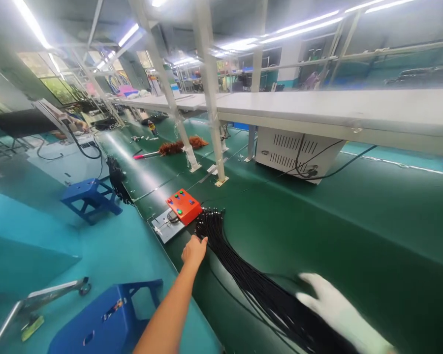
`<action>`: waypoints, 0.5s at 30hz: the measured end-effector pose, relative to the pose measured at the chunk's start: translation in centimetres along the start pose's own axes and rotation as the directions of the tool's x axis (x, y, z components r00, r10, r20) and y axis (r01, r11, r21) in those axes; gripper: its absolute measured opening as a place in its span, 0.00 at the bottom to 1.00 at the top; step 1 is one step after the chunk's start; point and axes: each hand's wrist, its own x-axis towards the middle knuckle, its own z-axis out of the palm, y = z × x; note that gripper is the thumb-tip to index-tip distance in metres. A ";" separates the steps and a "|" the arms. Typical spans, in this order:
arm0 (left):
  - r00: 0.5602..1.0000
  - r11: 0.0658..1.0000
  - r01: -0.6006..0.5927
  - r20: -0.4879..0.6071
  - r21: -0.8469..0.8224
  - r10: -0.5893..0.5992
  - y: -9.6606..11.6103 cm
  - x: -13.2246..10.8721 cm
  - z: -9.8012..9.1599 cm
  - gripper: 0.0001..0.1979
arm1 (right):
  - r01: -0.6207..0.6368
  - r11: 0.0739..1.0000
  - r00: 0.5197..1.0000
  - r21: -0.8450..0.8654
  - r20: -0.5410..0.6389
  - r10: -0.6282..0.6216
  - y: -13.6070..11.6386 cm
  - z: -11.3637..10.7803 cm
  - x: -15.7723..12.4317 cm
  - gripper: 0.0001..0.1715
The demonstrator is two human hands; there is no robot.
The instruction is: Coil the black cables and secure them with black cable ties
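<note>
Apparently aligning step: left hand [194, 250], lower centre, fingers loosely extended, tips touching side of bundle [239, 270] near its upper end, grasping nothing. Right hand [332, 305], white glove, lower right, spread flat on bundle tail, blurred, no grip seen. Bundle lies diagonal on green counter [335, 216], just beside orange box [183, 205]. Lifting would need both hands closed around it; strands loose. Count: one bundle, many cables; one box; two blue stools [90, 196].

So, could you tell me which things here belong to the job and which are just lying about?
In hand: black cable bundle, left hand, right hand.
Lying about: orange control box, feather duster, blue stool, white vented cabinet.
</note>
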 end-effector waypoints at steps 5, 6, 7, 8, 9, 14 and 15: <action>0.964 0.961 -0.261 -0.079 -0.089 0.254 2.2 0.4 1.1 0.13 | 0.004 1.000 0.996 0.001 0.089 -0.004 -7.4 3.7 4.2 0.31; 0.946 0.941 -0.321 -0.088 -0.103 0.313 2.7 0.6 1.1 0.12 | -0.020 1.000 0.995 0.007 0.095 0.019 -7.5 4.0 4.5 0.26; 0.927 0.922 -0.371 -0.096 -0.114 0.361 3.0 0.8 1.1 0.11 | -0.049 0.999 0.995 0.012 0.090 0.048 -7.2 4.0 4.8 0.22; 0.908 0.901 -0.416 -0.104 -0.122 0.405 3.2 1.1 1.0 0.10 | -0.073 0.997 0.994 0.019 0.080 0.071 -6.7 3.8 5.1 0.21; 0.886 0.878 -0.462 -0.109 -0.127 0.450 3.3 1.5 1.0 0.10 | -0.084 0.996 0.994 0.032 0.071 0.081 -5.9 3.4 5.4 0.22; 0.702 0.689 -0.710 -0.071 -0.145 0.709 2.9 2.5 1.8 0.13 | -0.071 0.992 0.995 0.101 0.083 0.063 -2.8 2.8 4.8 0.30; 0.676 0.664 -0.734 -0.061 -0.144 0.734 2.7 2.4 2.3 0.15 | -0.091 0.991 0.993 0.101 0.081 0.083 -2.4 3.1 4.5 0.32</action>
